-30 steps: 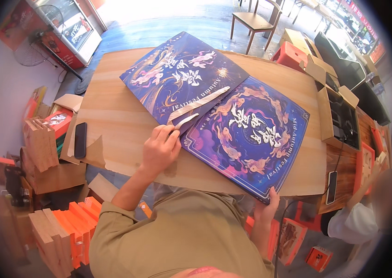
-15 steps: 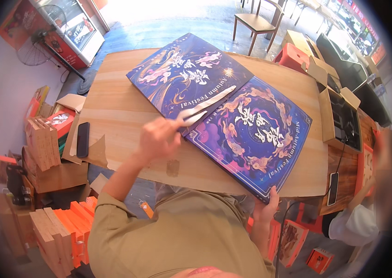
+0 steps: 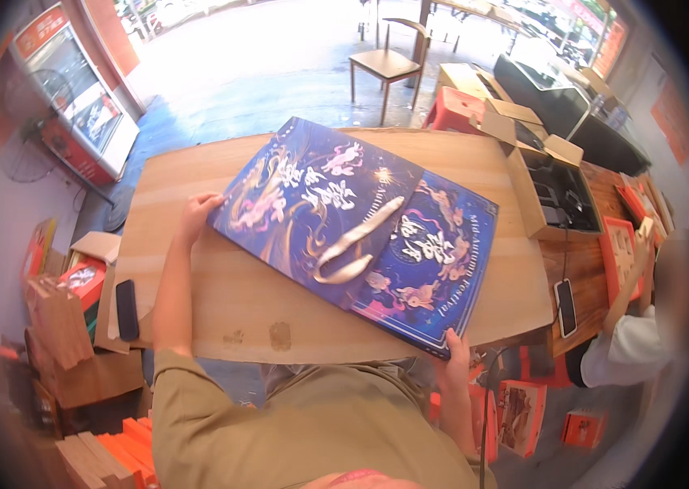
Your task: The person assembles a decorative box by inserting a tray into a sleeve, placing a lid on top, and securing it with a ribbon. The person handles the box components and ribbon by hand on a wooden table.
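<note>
A flat blue-purple box panel with rabbit drawings lies tilted on the cardboard-topped table. Its right side overlaps a second, matching panel; whether the two are joined is hidden. A cream ribbon strap loops across the upper panel near the overlap. My left hand pinches the left corner of the upper panel, thumb and fingers at its edge. At the near right corner of the lower panel, my right hand holds on, with its thumb on top.
A black phone lies at the table's left edge. To the right, an open carton stands beside another phone on a cable. A co-worker's arm reaches to an orange tray. Stacked boxes crowd the left.
My left hand has let go of the ribbon strap and moved to the panel's left corner. The left panel now covers part of the right one. My right hand keeps its corner.
</note>
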`<state>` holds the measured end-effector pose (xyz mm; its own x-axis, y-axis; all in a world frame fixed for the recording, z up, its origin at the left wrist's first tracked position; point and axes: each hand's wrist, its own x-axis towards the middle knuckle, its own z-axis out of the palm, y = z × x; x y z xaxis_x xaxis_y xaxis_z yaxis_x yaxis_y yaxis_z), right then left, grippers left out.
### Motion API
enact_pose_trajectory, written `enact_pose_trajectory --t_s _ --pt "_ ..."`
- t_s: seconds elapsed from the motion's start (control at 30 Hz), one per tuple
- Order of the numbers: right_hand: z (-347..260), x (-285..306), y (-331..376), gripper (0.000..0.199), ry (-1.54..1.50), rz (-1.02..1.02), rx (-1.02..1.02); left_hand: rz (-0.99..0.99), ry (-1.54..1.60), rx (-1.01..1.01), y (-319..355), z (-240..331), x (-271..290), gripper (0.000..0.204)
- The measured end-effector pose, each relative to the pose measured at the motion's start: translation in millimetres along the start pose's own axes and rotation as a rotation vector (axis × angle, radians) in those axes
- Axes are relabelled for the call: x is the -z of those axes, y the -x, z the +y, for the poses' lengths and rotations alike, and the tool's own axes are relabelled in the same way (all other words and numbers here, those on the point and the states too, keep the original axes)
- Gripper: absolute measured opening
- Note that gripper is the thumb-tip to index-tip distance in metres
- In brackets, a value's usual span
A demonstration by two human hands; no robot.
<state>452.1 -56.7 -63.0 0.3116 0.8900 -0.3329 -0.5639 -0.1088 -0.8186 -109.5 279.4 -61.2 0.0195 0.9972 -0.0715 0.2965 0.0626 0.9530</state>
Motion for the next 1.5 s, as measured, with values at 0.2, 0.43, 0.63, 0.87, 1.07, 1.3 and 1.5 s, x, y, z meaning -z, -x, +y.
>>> enact_pose_trajectory --t_s 0.2,0.43,0.63,0.87,1.07,1.3,1.5 --pt "-5.4 23.4 -18.6 0.061 0.090 -0.158 -0.038 -0.276 0.278 -0.019 47.6 13.9 -84.5 0.056" --pt "-3.3 17.7 -42.8 0.064 0.353 -0.259 0.205 -0.306 0.403 -0.003 94.5 18.7 -121.5 0.067" --pt "-11.1 8.5 -63.5 0.052 0.047 -0.273 0.033 -0.282 0.228 -0.096 113.7 7.3 -141.0 0.065" --pt "-0.6 24.2 -71.4 0.052 0.051 -0.363 -0.035 -0.232 0.358 -0.198 151.6 22.1 -174.5 0.082" --pt "-21.3 44.9 -71.8 0.053 -0.121 -0.422 -0.136 -0.161 0.433 -0.191 180.4 18.7 -193.5 0.085" --pt "-28.8 31.0 -66.4 0.096 0.174 -0.438 0.042 -0.124 0.748 -0.018 178.7 22.3 -191.9 0.065" --pt "-0.6 38.0 -62.9 0.090 0.127 -0.364 0.136 0.217 -0.210 -0.404 216.3 46.8 -190.7 0.064"
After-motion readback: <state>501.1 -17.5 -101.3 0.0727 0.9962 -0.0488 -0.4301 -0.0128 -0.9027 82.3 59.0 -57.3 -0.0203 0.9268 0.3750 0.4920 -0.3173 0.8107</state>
